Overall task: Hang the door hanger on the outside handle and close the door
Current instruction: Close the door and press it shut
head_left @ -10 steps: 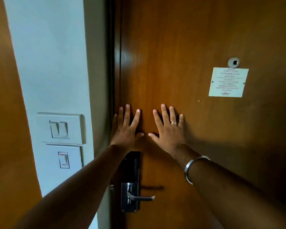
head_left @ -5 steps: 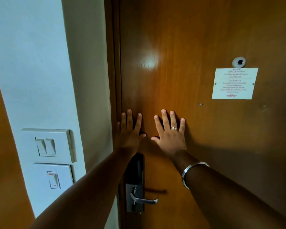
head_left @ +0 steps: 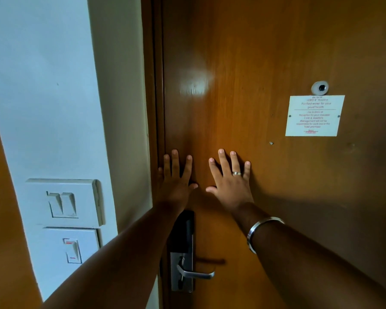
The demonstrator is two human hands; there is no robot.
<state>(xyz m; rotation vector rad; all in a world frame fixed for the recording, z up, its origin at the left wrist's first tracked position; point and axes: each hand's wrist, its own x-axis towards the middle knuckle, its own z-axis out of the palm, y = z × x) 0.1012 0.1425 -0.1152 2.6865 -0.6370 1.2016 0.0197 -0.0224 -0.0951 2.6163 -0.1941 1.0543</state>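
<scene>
Both hands are flat on the door, fingers spread apart and holding nothing. The left hand is right by the edge, next to the frame. The right hand is beside it. The handle is below them. The door hanger cannot be seen; it may be on the other side. The door looks shut or almost shut. If it is not latched, it could swing open. The left fingers near the crack could get pinched.

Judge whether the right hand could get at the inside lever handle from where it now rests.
Probably yes. The right hand lies flat on the door, holding nothing; the lever handle sits just below, uncovered.
</scene>
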